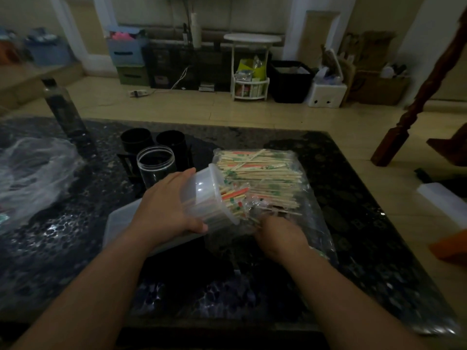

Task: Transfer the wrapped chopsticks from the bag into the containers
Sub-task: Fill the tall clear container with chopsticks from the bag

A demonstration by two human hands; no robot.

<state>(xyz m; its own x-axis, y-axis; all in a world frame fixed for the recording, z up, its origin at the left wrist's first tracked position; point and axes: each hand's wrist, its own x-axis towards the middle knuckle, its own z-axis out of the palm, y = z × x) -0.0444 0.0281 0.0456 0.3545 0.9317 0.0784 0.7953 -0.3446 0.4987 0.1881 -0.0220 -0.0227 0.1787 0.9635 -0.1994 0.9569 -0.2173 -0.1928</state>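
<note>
L hand [166,208] is wrapped round a translucent plastic container [204,195]: thumb on the near wall, fingers curled over the far wall, clamped on it. Container is held tilted almost onto its side, mouth turned to the right and set against the near end of the bag [298,188]. A batch of wrapped chopsticks [262,173] is seen inside the container already, ends w/ red and green print sticking out past the rim. The bulk of them is still in the clear bag, which lies flat on the table [75,248] just right of the container; sticks are stacked roughly crosswise.

R hand [278,236] is placed at the bag's near edge, just below the container mouth, fingertips directed into the loose stick ends. Fingers are blurred and partly covered by plastic film; possibly closed on a few sticks, but grip vs. spread cannot be told.

Behind the L hand a clear jar [156,165] stands upright, mouth open. Two black cups [136,140] stand side by side just beyond it. A pale flat lid or tray [121,223] lies under the L wrist. Crumpled clear plastic [32,173] is noted at far left of the table, w/ a tall dark bottle [63,109] upright behind it. Lighting dim.
</note>
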